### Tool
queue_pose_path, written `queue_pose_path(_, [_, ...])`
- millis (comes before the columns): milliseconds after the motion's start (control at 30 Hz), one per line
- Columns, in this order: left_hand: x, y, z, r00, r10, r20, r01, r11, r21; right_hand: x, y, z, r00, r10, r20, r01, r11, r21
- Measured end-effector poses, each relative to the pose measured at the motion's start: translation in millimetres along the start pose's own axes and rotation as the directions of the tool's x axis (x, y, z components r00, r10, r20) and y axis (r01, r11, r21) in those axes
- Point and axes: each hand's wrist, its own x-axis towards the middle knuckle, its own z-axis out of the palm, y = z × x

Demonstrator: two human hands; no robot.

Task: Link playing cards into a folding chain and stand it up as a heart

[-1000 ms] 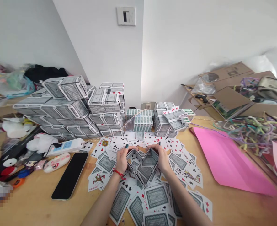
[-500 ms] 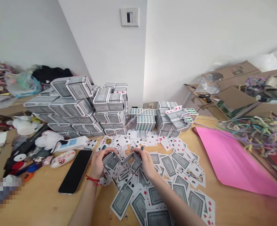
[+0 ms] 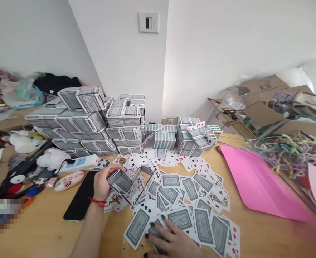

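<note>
My left hand is closed around the left end of an open frame of joined playing cards, bent into a zigzag. The frame stands above the loose cards, its right end unsupported by a hand. My right hand lies with fingers spread over face-down cards near the front of the pile, fingertips on a patterned card back. Around both hands loose playing cards are scattered, some face up. A red string bracelet circles my left wrist.
Folded card blocks are stacked at the back left, with a smaller stack at the back right. A phone, power strip and soft toys lie left. To the right are pink paper and fuzzy stems.
My right hand has let go of the card frame and moved down onto the loose cards near the front. My left hand still holds the frame, slightly further left.
</note>
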Motion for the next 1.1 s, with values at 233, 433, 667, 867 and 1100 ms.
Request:
queue_pose_path(233, [-6.3, 7.8, -0.7, 1.000, 0.015, -0.020, -0.016, 1.000, -0.024, 15.5, 56.8, -36.5, 0.975, 0.166, 0.147, -0.157, 0.985, -0.069])
queue_pose_path(433, [-7.9, 10.1, -3.2, 1.000, -0.005, -0.018, 0.005, 1.000, -0.002, 11.5, 75.3, -57.4, 0.937, 0.343, -0.071, -0.350, 0.923, -0.158])
queue_pose_path(667, [-8.2, 7.5, 4.3, 1.000, -0.008, -0.017, 0.007, 0.998, -0.066, 9.5, 33.1, -42.7, 0.962, 0.023, 0.271, -0.059, 0.991, 0.124])
queue_pose_path(867, [-11.1, 7.9, 1.3, 0.999, -0.029, -0.021, 0.027, 0.997, -0.079, 0.0, 53.2, -27.3, 0.930, 0.341, 0.134, -0.320, 0.935, -0.154])
queue_pose_path(1100, [-10.6, 5.2, -3.5, 0.997, -0.050, -0.063, 0.046, 0.996, -0.072, 19.6, 50.7, -25.5, 0.897, 0.435, -0.075, -0.439, 0.860, -0.259])
